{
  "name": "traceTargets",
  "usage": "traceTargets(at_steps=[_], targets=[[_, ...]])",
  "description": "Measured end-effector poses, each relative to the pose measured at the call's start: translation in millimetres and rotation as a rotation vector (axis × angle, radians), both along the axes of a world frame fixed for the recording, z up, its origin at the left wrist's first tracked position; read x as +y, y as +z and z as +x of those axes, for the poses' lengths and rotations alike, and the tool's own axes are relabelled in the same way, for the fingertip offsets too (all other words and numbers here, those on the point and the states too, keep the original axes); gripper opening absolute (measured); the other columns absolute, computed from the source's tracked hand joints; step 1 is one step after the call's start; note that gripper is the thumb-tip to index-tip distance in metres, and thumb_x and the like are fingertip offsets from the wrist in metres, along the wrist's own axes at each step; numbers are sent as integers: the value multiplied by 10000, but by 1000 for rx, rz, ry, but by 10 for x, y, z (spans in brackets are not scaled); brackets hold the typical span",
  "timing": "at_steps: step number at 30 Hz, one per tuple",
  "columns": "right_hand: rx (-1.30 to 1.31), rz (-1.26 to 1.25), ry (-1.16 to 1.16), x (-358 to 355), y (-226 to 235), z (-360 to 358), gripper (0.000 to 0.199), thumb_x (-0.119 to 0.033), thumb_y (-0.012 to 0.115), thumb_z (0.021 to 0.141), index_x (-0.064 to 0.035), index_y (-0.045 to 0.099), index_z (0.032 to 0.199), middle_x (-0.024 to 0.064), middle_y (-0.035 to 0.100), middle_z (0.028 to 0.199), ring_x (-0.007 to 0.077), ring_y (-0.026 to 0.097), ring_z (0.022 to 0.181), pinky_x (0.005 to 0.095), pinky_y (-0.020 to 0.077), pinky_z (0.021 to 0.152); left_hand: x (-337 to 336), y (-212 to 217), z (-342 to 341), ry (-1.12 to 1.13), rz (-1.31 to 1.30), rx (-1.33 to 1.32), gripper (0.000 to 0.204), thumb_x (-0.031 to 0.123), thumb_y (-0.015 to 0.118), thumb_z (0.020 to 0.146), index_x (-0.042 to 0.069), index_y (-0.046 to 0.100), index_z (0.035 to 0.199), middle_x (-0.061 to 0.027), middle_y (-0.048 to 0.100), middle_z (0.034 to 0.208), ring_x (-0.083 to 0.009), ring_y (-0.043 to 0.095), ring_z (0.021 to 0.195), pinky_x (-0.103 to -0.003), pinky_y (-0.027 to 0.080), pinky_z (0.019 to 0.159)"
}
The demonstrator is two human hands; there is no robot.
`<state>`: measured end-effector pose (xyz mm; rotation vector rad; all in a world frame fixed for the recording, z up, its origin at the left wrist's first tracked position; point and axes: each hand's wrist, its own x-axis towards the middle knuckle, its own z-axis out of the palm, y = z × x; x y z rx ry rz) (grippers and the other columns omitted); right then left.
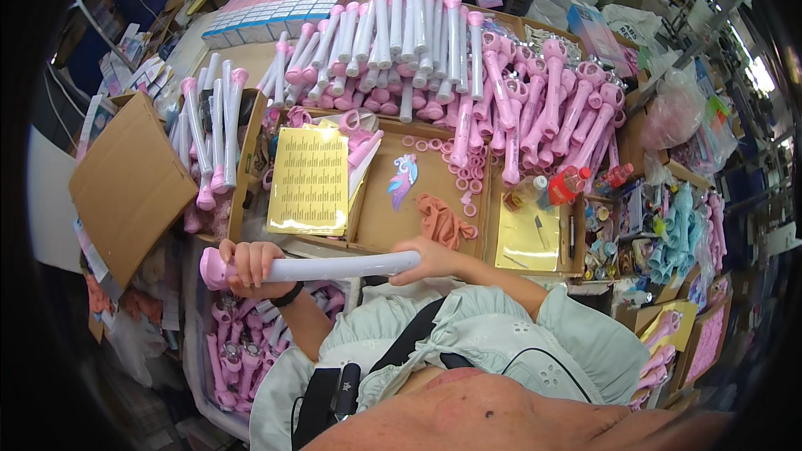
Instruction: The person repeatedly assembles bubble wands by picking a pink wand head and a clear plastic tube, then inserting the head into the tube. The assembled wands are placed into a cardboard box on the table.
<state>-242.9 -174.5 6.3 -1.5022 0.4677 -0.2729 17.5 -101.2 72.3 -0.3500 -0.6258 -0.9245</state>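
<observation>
Crowded on every side: a heap of pink-and-white wands (418,42) piled across the back of the cardboard work tray (380,225), more of them standing in a box at the left (213,138), and a bin of pink handle parts (251,351) low beside the left forearm. On the tray itself, a yellow printed sheet (311,179), a scatter of small pink rings (468,171), a pastel unicorn-shaped sticker (403,179), a bunched orange cloth (443,221) and a shiny gold sheet (526,242) under two bottles with red caps (568,184). Loose cardboard flap (129,184) jutting out at the left, just beside the pink end of the held piece. Little open room: only the bare strip of tray between the yellow sheet and the rings, and the narrow gap along the near edge where the hands hover. Held level across that near edge, above the tray's front lip, a long white tube wand (326,267) with a rounded pink knob at its left end. Left hand (251,266) wrapped around it just beside the knob, fingers curled tight over the top. Right hand (422,257) clamped on the opposite, open end, fingers closed round it, though the thumb's placement is probably hidden behind the tube. Tube plain, smooth, faintly glossy.
</observation>
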Motion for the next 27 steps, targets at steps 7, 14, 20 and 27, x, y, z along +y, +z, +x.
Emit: traceTargets(at_steps=[7, 14, 20, 27], targets=[[-23, 889, 232, 48, 4, -12, 340, -291, 718, 755, -50, 555, 931, -38, 495, 697, 28, 409, 556, 181, 286, 470, -150, 114, -229, -70, -15, -208, 148, 92, 567, 865, 84, 425, 906, -11, 527, 634, -130, 535, 540, -257, 480, 560], [161, 401, 179, 214, -20, 277, 397, -311, 708, 765, -70, 542, 1034, -21, 540, 825, 51, 477, 668, 200, 370, 561, -226, -237, -766, 99, 762, -586, 134, -9, 482, 843, 77, 417, 924, -24, 438, 579, -131, 452, 438, -279, 434, 440], [-251, 142, -24, -129, 16, 101, 796, -311, 681, 789, -62, 240, 1404, 110, 388, 1357, 203, 408, 1224, 378, 285, 1056, -280, -311, -818, 633, 915, -1421, 173, 86, 643, 765, 34, 519, 873, -76, 594, 686, -202, 607, 588, -343, 467, 544], [-786, 182, -800, -457, 465, 70, 184, -252, 560, 884, -102, 468, 936, 27, 476, 629, 131, 498, 585, 282, 459, 593, -182, -567, -1064, 228, 742, -1687, 354, 174, 654, 809, -8, 500, 1070, -102, 618, 830, -183, 624, 772, -313, 480, 691]])
